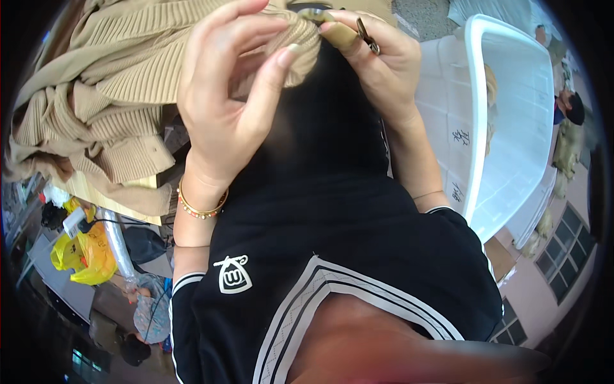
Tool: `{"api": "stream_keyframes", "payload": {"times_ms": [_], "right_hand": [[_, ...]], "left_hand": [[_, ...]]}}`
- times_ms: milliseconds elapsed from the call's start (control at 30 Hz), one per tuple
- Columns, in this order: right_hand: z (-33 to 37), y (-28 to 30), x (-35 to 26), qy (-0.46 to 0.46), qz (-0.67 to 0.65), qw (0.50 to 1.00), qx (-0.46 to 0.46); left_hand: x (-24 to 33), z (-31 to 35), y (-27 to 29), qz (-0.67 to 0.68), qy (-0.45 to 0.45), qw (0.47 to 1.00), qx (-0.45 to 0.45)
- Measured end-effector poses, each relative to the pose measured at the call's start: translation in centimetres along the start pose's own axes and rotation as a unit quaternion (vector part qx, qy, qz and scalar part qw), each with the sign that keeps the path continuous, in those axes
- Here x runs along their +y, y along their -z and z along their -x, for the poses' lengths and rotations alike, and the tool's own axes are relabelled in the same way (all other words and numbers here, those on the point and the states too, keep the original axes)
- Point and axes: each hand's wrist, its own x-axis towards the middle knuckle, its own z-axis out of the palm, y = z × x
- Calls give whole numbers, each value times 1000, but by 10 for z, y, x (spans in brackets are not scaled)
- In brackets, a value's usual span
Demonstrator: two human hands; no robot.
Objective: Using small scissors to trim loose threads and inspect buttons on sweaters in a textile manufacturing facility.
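My left hand (227, 89) curls its fingers and thumb around a bunched fold of a beige ribbed knit garment (144, 48), at the upper middle in front of my body. Close beside it, my right hand (390, 67) is closed on what looks like small metal thread snips (366, 37). A dark metal end shows by the palm, and metal also shows at the fingertips, near the fold of knit. A tan wrap lies at the thumb and forefinger. The fingers hide most of the tool.
More beige knitwear (83, 121) is heaped on a pale wooden surface (109, 195) at left. To the right stands a big white plastic bin (474, 128) with beige pieces inside. Yellow plastic bags (93, 256) lie lower left; a person (150, 313) is beyond. Another person (569, 105) is far right.
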Motion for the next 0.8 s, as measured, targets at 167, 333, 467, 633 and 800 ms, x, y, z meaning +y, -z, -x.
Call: {"api": "stream_keyframes", "payload": {"times_ms": [167, 333, 467, 633, 800], "right_hand": [[-4, 4, -4, -59, -14, 998, 34], [1, 6, 27, -131, -58, 990, -8], [-2, 0, 60, 170, -124, 978, -7], [1, 4, 34, -154, -127, 979, -33], [-4, 10, 16, -66, -16, 995, -74]], "left_hand": [[-8, -4, -14, -189, -64, 979, 26], [-14, -5, -17, -179, -94, 979, 10], [-15, 5, -17, -126, 21, 992, 17], [-17, 3, -21, -104, 40, 993, 39], [-20, 0, -17, -140, 38, 989, -13]]}}
